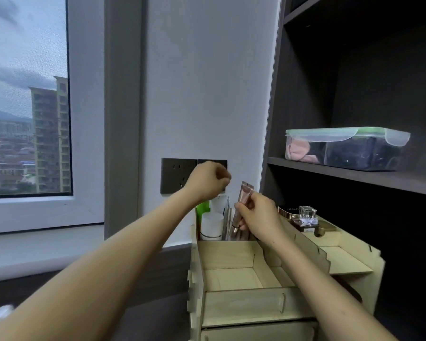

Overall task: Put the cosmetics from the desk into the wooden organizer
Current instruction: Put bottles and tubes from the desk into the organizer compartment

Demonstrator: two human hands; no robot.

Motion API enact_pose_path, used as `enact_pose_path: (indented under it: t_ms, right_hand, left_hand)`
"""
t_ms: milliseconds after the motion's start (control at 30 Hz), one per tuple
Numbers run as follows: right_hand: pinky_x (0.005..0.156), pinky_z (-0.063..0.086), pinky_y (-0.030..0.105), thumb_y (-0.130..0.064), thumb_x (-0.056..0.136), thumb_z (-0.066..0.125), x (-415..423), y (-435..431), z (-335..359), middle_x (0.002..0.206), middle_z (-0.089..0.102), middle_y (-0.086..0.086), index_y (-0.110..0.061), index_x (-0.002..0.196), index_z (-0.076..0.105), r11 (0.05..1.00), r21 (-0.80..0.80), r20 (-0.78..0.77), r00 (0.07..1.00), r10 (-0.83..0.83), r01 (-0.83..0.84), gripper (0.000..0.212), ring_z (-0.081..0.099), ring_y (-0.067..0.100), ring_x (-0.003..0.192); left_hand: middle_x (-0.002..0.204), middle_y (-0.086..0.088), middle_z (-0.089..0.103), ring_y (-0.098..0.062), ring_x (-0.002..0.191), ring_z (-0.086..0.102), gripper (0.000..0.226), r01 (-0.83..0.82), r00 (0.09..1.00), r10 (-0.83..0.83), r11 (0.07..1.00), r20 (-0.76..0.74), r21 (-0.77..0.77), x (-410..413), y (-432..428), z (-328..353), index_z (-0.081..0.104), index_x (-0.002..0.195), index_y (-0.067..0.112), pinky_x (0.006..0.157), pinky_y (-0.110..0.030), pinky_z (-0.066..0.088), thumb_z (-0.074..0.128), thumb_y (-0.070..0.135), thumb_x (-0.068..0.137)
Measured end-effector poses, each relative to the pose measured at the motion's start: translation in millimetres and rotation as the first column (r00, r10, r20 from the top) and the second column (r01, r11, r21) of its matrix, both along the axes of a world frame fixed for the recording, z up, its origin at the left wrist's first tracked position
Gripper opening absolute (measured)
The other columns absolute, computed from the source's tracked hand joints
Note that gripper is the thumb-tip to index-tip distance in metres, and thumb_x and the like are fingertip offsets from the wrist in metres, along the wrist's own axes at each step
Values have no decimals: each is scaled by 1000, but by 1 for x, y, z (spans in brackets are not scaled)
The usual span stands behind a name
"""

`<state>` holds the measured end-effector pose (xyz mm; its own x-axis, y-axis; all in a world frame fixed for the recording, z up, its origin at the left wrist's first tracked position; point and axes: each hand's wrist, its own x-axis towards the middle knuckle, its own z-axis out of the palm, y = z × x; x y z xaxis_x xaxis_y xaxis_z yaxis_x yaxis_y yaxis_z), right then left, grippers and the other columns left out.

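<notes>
A window [27,94] with high-rise blocks beyond it is seen at the far left. A blurred white object [0,313], too unclear to identify, lies at the lower left edge on the dark tabletop [158,318]. A dark socket panel [176,175] is mounted on the pale wall. The left hand [209,180] is raised in front of it, its grip clenched with fingers curled and nothing visibly held.

Just below that hand, a green tube [202,208] and a white bottle [211,226] are stood upright in the rear left compartment of the wooden organizer [231,303], with a taller white container [219,201] behind them. The front compartments are open at the top.

A rose-gold tube [244,205] is grasped by the right hand [258,217], pinched between thumb and fingers. It is held tilted, crimped end up and cap down, over the rear of the organizer beside the white bottle, with its cap at the rim of the rear compartment.

On the organizer's right upper tier, a compact [287,210], a square glass perfume bottle [307,212] and a gold-coloured item [326,228] are set close together. On a dark shelf [354,175] above, a clear plastic box with a green-edged lid [347,148] is kept.
</notes>
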<state>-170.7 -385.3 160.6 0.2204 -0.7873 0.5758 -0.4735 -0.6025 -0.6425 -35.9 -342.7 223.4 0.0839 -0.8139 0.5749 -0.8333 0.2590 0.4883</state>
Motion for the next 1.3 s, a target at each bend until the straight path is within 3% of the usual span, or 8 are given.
enact_pose_path:
  t_ms: [167, 300, 600, 867, 1067, 1133, 1233, 1300]
  right_hand:
    - [71, 46, 31, -22, 87, 62, 18, -1, -5, 86, 57, 5, -11, 85, 50, 993, -91, -209, 974, -91, 74, 17, 58, 22, 84]
    - [68, 42, 30, -17, 88, 57, 26, 2, -9, 94, 64, 12, -5, 94, 59, 988, -79, -215, 965, -147, 132, 14, 57, 28, 92]
    - [74, 54, 39, -12, 89, 52, 30, 0, -10, 88, 66, 14, -3, 90, 62, 987, -47, -206, 966, -157, 151, 14, 63, 30, 82]
    - [88, 45, 35, -17, 89, 56, 22, 20, 1, 106, 65, 16, -6, 101, 61, 983, -50, -244, 952, -186, 179, 17, 49, 31, 120]
    - [87, 49, 33, -15, 90, 55, 10, 75, 15, 98, 68, 12, -7, 108, 62, 980, -159, -220, 963, -153, 119, 21, 59, 28, 101]
    - [79, 51, 21, -13, 89, 54, 12, 107, 12, 85, 67, 2, -10, 97, 67, 991, -131, -207, 978, -23, -4, 16, 63, 18, 85]
    - [55, 52, 24, -11, 87, 56, 21, 160, -7, 61, 64, 0, -15, 77, 67, 970, 19, -226, 944, 240, -242, 15, 63, 15, 53]
    - [47, 46, 20, -14, 85, 59, 30, 190, -30, 55, 65, 0, -17, 70, 66, 934, 106, -273, 893, 357, -340, 17, 65, 14, 48]
  left_hand:
    - [105, -6, 70, -15, 87, 61, 23, -131, 988, 114, 975, 100, 181, 16, -3, -30, 69, 99, 10, 80, -28, 50, 62, 26, 85]
    - [92, -1, 70, -17, 87, 62, 19, -157, 985, 133, 951, 108, 267, 21, -2, -44, 70, 81, 17, 72, -27, 47, 69, 36, 77]
    - [104, -2, 71, -19, 99, 62, 17, -154, 988, 157, 967, 4, 201, 23, 0, -55, 72, 92, 15, 80, -27, 46, 62, 26, 82]
    - [109, -5, 68, -21, 98, 62, 15, -175, 980, 185, 976, -73, 129, 32, 22, -51, 69, 95, 15, 88, -35, 52, 59, 21, 85]
    - [99, -3, 66, -14, 87, 57, 16, -179, 980, 185, 981, -72, 79, 45, 91, -30, 69, 96, 15, 77, -27, 46, 57, 14, 86]
    - [91, 1, 65, -12, 84, 59, 14, -173, 981, 179, 982, -81, 75, 51, 129, -32, 70, 94, 16, 76, -26, 46, 58, 16, 86]
    - [81, 6, 65, -8, 74, 61, 11, -184, 981, 190, 975, -41, 126, 65, 191, -49, 70, 91, 16, 71, -22, 48, 61, 16, 85]
    - [82, 2, 67, -12, 75, 63, 10, -243, 968, 249, 957, -21, 162, 79, 233, -62, 72, 89, 15, 68, -23, 48, 63, 15, 84]
